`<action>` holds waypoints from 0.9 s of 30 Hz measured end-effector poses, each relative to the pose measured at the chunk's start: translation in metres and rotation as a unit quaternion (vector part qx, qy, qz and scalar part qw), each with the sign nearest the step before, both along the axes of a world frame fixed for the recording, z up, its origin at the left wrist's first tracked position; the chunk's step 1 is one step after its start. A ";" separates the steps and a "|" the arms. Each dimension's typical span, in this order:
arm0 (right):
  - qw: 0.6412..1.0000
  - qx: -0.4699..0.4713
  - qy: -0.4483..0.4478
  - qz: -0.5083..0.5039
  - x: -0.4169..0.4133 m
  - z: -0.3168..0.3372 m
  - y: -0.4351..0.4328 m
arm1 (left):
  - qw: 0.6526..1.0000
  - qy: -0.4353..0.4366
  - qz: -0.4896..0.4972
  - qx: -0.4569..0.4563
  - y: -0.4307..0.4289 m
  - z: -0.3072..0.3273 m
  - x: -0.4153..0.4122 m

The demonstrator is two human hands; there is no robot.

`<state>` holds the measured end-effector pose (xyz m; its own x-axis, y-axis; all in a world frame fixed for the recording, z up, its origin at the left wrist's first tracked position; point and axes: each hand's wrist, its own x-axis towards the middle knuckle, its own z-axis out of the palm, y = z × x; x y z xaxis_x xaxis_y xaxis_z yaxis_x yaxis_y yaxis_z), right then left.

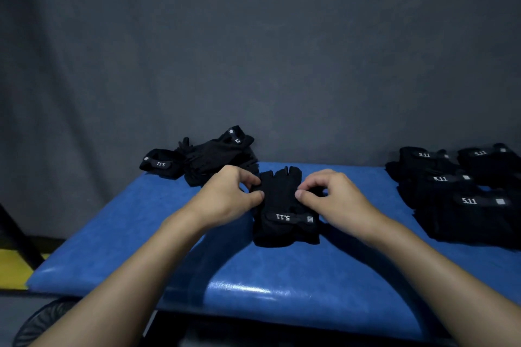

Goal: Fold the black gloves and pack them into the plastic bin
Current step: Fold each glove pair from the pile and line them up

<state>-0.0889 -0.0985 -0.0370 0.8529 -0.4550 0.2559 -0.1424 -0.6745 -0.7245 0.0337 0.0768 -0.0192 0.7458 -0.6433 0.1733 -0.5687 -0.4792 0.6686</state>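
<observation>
I see the left hand (229,196) and right hand (337,198) pinching opposite edges of a black 5.11 glove (283,213) lying flat between them; folding looks underway, and next I'd double it over.

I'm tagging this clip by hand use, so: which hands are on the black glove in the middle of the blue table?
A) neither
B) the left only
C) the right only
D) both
D: the left hand pinches the glove at its left edge, and the right hand pinches it at its right edge.
</observation>
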 end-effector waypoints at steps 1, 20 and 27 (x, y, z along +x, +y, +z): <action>1.000 0.003 -0.002 0.003 0.001 0.000 0.000 | 1.000 -0.003 0.000 0.011 0.000 -0.001 -0.001; 0.980 -0.128 0.066 0.134 -0.030 0.008 -0.005 | 0.970 -0.106 -0.189 0.107 0.015 0.006 -0.025; 0.980 -0.152 0.044 0.122 -0.033 0.008 -0.001 | 0.969 -0.128 -0.176 0.114 0.015 0.005 -0.025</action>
